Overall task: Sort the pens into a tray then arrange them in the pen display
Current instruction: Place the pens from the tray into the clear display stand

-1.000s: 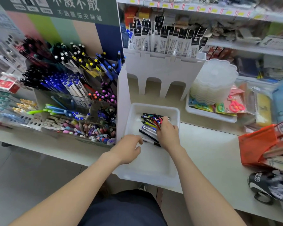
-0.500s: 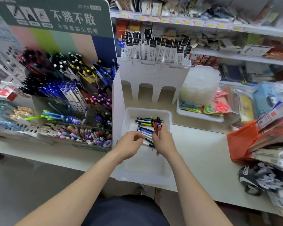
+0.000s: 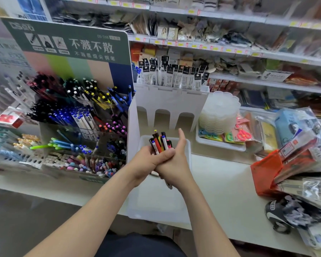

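A bundle of mixed pens (image 3: 160, 142) stands upright between both hands, above the white tray (image 3: 156, 206) on the counter. My left hand (image 3: 146, 164) grips the bundle from the left with its thumb wrapped over the front. On the bundle's right side my right hand (image 3: 176, 164) cups it, thumb raised; the pens' lower ends poke out below the hands. The tiered pen display (image 3: 78, 115), full of black, blue and coloured pens, stands left of the tray.
A white cardboard stand (image 3: 170, 101) with packaged refills rises behind the tray. To the right sit a stack of clear plastic lids (image 3: 220, 112), a tray of scissors (image 3: 241, 134), an orange pouch (image 3: 265, 171) and bagged goods. Shelves run along the back.
Both hands gathered the pens that lay flat in the tray and lifted them upright as one bundle. The camera tilted up, showing more of the shelves.
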A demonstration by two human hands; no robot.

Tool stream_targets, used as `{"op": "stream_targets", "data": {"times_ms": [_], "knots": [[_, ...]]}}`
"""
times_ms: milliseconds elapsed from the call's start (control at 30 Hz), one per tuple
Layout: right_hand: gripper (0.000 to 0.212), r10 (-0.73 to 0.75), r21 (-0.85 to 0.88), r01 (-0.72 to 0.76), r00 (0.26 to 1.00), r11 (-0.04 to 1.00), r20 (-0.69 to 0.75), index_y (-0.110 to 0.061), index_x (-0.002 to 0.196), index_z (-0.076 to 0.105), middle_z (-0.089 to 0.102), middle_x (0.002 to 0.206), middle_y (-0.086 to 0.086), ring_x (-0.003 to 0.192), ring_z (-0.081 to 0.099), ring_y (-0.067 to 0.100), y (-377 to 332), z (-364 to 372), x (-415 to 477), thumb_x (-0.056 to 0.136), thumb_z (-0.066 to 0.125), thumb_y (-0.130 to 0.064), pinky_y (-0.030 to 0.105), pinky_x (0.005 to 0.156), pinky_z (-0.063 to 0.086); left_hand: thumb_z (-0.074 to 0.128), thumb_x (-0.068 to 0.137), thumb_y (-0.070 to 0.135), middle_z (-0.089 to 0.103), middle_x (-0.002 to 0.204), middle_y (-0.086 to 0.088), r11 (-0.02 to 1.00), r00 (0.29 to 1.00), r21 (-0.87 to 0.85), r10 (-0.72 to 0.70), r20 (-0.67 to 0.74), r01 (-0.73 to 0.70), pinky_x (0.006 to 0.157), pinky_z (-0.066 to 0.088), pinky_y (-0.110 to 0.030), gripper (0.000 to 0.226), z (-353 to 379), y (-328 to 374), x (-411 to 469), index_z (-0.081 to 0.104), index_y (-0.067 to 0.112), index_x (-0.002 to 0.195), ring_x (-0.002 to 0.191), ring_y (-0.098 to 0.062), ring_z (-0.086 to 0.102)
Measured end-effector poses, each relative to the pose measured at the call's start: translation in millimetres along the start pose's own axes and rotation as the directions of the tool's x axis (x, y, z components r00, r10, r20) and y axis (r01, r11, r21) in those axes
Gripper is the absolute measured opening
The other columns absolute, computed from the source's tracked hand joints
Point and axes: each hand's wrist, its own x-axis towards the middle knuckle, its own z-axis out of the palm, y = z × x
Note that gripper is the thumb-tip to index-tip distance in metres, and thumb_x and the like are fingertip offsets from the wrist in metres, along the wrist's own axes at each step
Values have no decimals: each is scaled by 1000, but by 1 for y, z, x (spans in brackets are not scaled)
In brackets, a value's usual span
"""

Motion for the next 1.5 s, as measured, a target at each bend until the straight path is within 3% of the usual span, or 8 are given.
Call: {"op": "stream_targets", "data": {"times_ms": [300, 400, 500, 633, 833, 1100, 1333, 1500], "knots": [[113, -24, -37, 34, 975, 999, 223, -60, 158, 5, 76, 109, 4, 85, 79, 27, -23, -3, -6, 84, 80, -17, 49, 77, 67, 62, 107, 31, 72, 86, -11, 994, 994, -73, 73, -80, -79, 62, 57, -34, 29, -15, 13, -9, 64, 2, 108, 72, -24, 72], [67, 28, 226, -88, 966, 970, 257, -43, 152, 41, 76, 105, 18, 69, 71, 32, -24, 4, -5, 94, 68, -22, 41, 66, 59, 59, 108, 34, 70, 95, -20, 968, 960, -162, 152, -235, -193, 61, 54, -38, 37, -27, 25, -8, 66, -2, 103, 72, -28, 70], [44, 282, 502, -324, 946, 802, 160, -8, 117, 65, 66, 77, 12, 49, 50, 23, -24, 33, -3, 105, 45, -44, 28, 51, 39, 55, 109, 33, 73, 94, -20, 939, 929, -182, 234, -287, -293, 80, 60, -48, 40, -31, 35, -11, 68, -1, 94, 87, -32, 72], [33, 438, 438, -410, 898, 800, 41, -14, 86, 55, 52, 75, 10, 43, 38, 16, -33, 66, 1, 104, 33, -31, 21, 42, 24, 58, 109, 37, 69, 88, -16, 929, 888, -18, 347, -301, -369, 73, 57, -40, 43, -30, 30, -16, 63, -3, 96, 82, -26, 68], [31, 362, 216, -340, 929, 915, -71, -10, 90, 53, 45, 66, 10, 39, 36, 15, -39, 89, 5, 110, 35, -27, 20, 41, 25, 68, 87, 76, 65, 83, -6, 920, 883, 39, 385, -270, -389, 70, 54, -40, 69, -54, 19, -23, 60, 9, 104, 77, -22, 66], [29, 206, 276, -196, 978, 941, -7, -13, 107, 63, 64, 82, 13, 49, 52, 23, -52, 146, -1, 105, 40, -30, 24, 42, 34, 75, 96, 49, 56, 70, -10, 896, 768, 114, 429, -474, -430, 65, 52, -38, 49, -115, 39, -37, 59, 4, 87, 62, -20, 57], [17, -206, -91, 197, 972, 976, -113, -32, 115, 69, 72, 93, -13, 80, 67, 9, -60, 194, 0, 108, 54, -27, 24, 67, 51, 78, 94, 47, 44, 63, -1, 922, 769, 135, 379, -514, -364, 61, 44, -40, 46, -181, 54, -45, 49, 17, 77, 59, -21, 46], [17, -422, -305, 354, 885, 884, -198, -35, 113, 60, 59, 72, -12, 61, 54, 12, -47, 223, 8, 114, 44, -30, 30, 57, 39, 74, 96, 53, 50, 66, -4, 937, 800, 58, 325, -504, -344, 59, 43, -41, 50, -231, 58, -44, 57, 7, 85, 58, -20, 46]]}}
